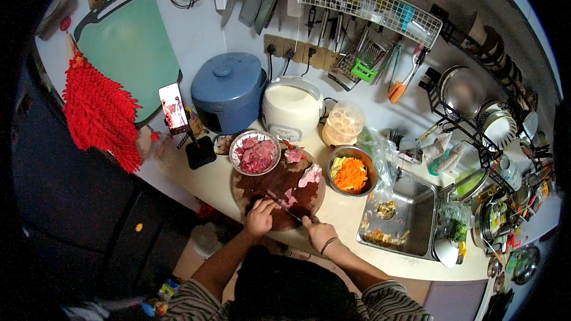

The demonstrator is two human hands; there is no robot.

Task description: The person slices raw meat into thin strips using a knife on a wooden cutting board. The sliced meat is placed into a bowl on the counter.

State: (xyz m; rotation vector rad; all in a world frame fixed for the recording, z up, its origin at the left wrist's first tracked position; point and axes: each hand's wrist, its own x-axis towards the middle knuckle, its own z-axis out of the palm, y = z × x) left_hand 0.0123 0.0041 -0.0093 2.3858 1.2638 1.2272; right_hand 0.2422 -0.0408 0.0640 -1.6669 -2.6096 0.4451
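Observation:
A round wooden cutting board (254,187) lies on the counter before me. My right hand (321,235) grips a kitchen knife (292,213), its blade slanting up and left across the board. Close to the blade, the bent fingers of my left hand (259,218) hold down raw meat (277,205), mostly hidden under them. Cut slices (290,197) lie just past the knife. Two larger pieces rest farther back: a pale, fatty one (310,175) at the right and a smaller pink one (293,155). A patterned bowl (233,166) of sliced raw meat (255,154) overlaps the board's far left edge.
Right of the board stands a steel bowl (331,183) with shredded carrot (350,175). Beyond it is a sink (415,218) with food scraps. A rice cooker (292,107), a blue lidded container (227,93) and an egg cooker (342,124) line the wall. A phone (173,107) stands left.

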